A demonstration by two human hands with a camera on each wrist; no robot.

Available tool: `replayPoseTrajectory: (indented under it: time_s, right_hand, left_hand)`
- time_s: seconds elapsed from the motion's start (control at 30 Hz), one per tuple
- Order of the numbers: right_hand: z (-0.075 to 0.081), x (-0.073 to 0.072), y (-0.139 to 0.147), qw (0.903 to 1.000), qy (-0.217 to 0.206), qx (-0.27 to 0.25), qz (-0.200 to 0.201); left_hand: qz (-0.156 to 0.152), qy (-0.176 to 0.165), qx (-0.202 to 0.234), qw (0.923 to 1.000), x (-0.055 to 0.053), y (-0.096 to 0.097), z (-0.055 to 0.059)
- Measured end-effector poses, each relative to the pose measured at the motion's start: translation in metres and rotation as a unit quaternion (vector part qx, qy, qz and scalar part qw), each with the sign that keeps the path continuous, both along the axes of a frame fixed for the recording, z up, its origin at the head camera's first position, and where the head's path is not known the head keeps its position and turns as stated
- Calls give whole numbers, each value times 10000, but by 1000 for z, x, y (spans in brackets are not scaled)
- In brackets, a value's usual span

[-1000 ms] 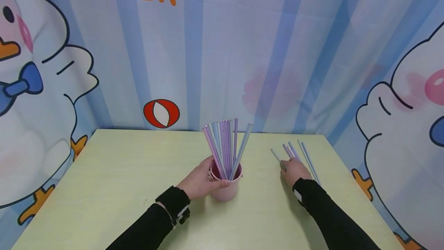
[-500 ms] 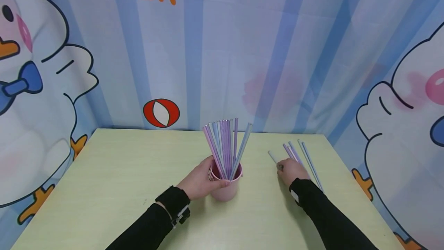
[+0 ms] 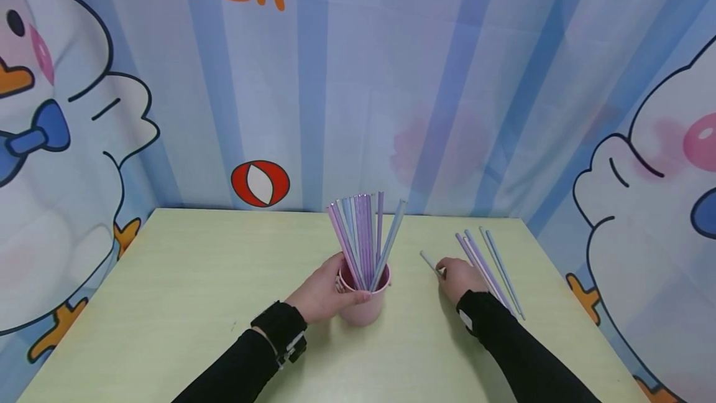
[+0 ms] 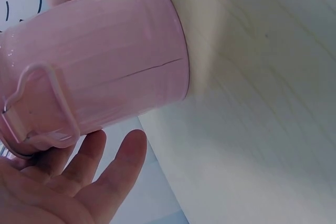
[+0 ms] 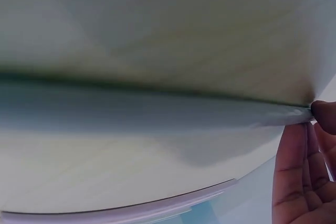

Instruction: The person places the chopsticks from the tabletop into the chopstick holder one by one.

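A pink cup [image 3: 360, 314] stands on the table with several lilac, pale blue and whitish straws [image 3: 363, 235] leaning out of it. My left hand [image 3: 326, 291] holds the cup near its rim, thumb across the front and fingers round the far side. In the left wrist view, a looped wire handle [image 4: 68, 124] shows on the cup's side by the fingers. To the right, my right hand [image 3: 461, 278] pinches a grey-blue straw [image 3: 427, 259] between thumb and fingertips. The right wrist view shows this straw stretched close over the tabletop, its far end at the fingertips.
Lilac straws [image 3: 492, 275] and pale blue straws [image 3: 505, 272] lie side by side on the light wood table [image 3: 224, 278], just right of my right hand. Behind the table hangs a blue striped curtain [image 3: 369, 79] with cartoon ducks.
My right hand has moved left toward the cup, drawing the grey-blue straw away from the other straws, which now show more fully. The left hand and cup have stayed put.
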State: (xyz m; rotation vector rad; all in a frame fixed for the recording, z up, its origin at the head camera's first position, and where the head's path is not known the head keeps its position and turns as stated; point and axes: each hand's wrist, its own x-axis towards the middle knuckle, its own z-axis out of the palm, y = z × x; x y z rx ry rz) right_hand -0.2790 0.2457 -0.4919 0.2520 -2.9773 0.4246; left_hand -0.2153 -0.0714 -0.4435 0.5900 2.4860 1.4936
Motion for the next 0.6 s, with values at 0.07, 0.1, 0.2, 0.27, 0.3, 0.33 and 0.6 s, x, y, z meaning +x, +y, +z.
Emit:
replayPoseTrajectory:
  time_s: [0.07,0.1,0.2,0.27,0.3,0.33,0.6]
  right_hand:
    - [1,1,-2,10000,-27,-16,17]
    - [2,1,-3,10000,-40,-17,28]
    - [11,3,-5,9997,-59,-184,122]
    - [18,4,-7,9992,-48,-334,196]
    - [23,4,-7,9988,-18,-421,235]
    - [27,4,-8,9983,16,-523,272]
    - [62,12,-13,9891,8,-1440,306]
  left_hand:
    - [19,-23,17,10000,0,0,0]
    - [22,-32,32,10000,1,0,0]
    - [25,-43,51,10000,1,1,0]
    - [41,-58,33,10000,1,1,0]
    - [49,-67,23,10000,1,1,0]
    - [56,-71,17,10000,2,1,0]
    - [98,-97,14,9999,2,1,0]
